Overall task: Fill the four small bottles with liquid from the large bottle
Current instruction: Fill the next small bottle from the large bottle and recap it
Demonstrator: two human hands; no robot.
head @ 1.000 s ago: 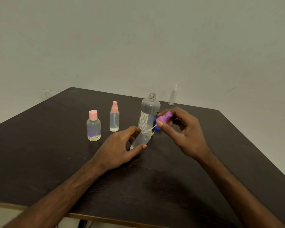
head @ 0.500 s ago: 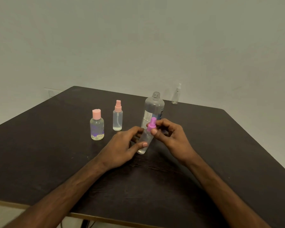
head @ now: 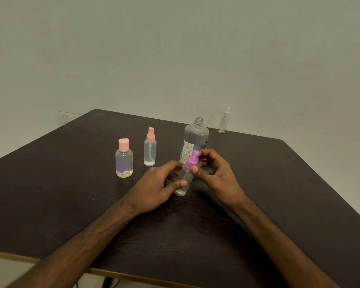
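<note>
near the middle of the tabletop (head: 50,194), just before the open large bottle (head: 195,140), the left hand (head: 156,186) grips a small bottle (head: 182,183) while the right hand (head: 213,171) pinches its purple cap (head: 192,160), likely screwing it on; next, the far-edge bottle (head: 223,121) needs filling.

Reading nothing legible: fine print sitting on the white label (head: 186,151) of the large bottle (head: 196,136), too small to make out, dark letters curving away at its right edge
</note>
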